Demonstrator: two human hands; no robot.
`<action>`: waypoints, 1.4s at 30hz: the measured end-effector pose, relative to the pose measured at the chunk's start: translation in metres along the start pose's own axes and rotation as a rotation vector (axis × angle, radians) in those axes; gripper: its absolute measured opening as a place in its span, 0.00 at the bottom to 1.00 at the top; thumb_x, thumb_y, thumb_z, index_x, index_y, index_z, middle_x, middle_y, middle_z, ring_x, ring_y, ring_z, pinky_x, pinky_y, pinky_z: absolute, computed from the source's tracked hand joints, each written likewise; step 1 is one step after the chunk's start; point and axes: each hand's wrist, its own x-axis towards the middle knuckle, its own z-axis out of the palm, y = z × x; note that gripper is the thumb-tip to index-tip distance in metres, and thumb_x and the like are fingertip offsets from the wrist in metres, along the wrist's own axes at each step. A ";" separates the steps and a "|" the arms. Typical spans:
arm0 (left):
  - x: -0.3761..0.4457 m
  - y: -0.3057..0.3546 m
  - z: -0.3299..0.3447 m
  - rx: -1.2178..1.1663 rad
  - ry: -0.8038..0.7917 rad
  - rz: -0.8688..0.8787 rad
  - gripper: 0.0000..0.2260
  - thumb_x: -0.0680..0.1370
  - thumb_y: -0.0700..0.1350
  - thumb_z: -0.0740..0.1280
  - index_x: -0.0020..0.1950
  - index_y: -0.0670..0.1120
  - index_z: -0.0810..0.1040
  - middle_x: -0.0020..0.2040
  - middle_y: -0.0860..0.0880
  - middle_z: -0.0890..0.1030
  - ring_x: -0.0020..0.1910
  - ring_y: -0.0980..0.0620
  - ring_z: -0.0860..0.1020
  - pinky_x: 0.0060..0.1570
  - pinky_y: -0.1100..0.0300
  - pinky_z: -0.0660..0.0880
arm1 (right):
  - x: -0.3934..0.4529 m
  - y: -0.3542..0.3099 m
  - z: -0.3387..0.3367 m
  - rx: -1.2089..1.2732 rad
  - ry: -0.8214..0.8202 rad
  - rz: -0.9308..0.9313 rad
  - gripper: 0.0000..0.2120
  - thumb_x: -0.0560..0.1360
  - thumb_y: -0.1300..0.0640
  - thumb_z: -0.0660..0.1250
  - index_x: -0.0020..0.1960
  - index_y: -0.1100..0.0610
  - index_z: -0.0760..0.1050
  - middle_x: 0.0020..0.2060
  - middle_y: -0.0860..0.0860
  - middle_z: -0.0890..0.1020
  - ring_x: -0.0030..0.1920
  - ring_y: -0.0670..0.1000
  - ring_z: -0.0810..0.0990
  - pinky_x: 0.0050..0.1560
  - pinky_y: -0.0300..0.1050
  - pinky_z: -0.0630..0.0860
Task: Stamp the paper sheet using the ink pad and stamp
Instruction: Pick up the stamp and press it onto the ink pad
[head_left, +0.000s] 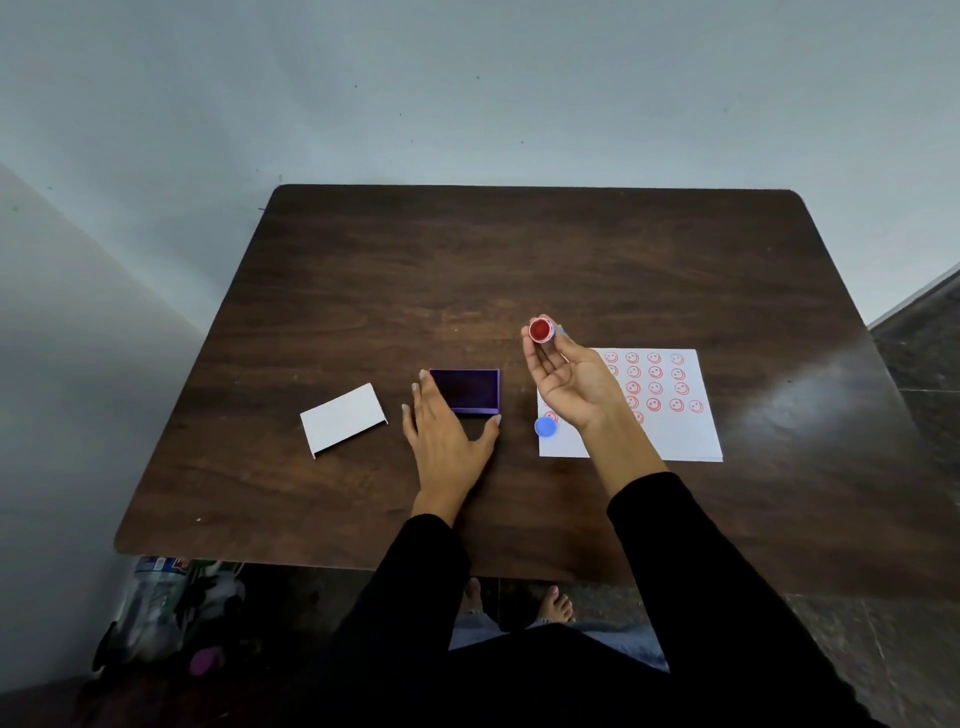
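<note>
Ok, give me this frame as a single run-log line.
right hand: holds stamp face-up, raised | left hand: steadies open ink pad | paper sheet: rows stamped

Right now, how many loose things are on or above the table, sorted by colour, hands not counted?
White: 2, the lid and the paper sheet
Purple: 1, the ink pad
Red: 1, the stamp held in the right hand
Blue: 1, the cap
Total: 5
</note>
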 end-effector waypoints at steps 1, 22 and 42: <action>0.000 0.000 0.000 -0.011 0.013 0.006 0.48 0.70 0.59 0.71 0.77 0.41 0.46 0.78 0.43 0.55 0.78 0.46 0.52 0.75 0.49 0.46 | 0.001 0.002 0.001 -0.004 0.017 0.005 0.05 0.74 0.67 0.64 0.49 0.66 0.77 0.43 0.59 0.84 0.51 0.56 0.81 0.48 0.47 0.82; 0.017 -0.010 -0.004 0.222 -0.021 0.029 0.55 0.62 0.78 0.54 0.76 0.41 0.52 0.79 0.42 0.51 0.78 0.47 0.47 0.74 0.53 0.41 | 0.024 0.037 0.005 -0.669 0.184 -0.198 0.07 0.76 0.63 0.66 0.54 0.61 0.75 0.48 0.57 0.80 0.52 0.54 0.81 0.48 0.44 0.80; 0.020 -0.016 0.000 0.263 -0.017 0.056 0.35 0.75 0.57 0.57 0.76 0.40 0.53 0.78 0.41 0.51 0.78 0.46 0.47 0.76 0.52 0.43 | 0.019 0.083 -0.020 -1.877 -0.137 -0.744 0.13 0.76 0.62 0.62 0.60 0.59 0.76 0.56 0.56 0.81 0.58 0.53 0.77 0.61 0.44 0.70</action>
